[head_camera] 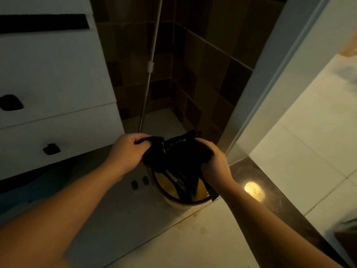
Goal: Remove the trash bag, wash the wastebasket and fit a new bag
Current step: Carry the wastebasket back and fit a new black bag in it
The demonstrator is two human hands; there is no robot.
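Note:
A small round wastebasket point(183, 205) with a yellow inside stands on the tiled floor in a dim corner. Above its mouth hangs a black trash bag point(179, 159), bunched and partly dangling into the basket. My left hand point(127, 149) grips the bag's left edge, fingers curled round the plastic. My right hand point(214, 163) grips its right edge, just over the basket's far rim. Most of the basket's far rim is hidden behind the bag.
A white cabinet point(54, 89) with dark handles stands at the left. A metal pole point(148, 78) leans in the brown-tiled corner behind the basket. A floor drain point(140, 183) lies left of the basket. A dark door threshold point(270, 194) and a pale door frame point(270, 78) run along the right.

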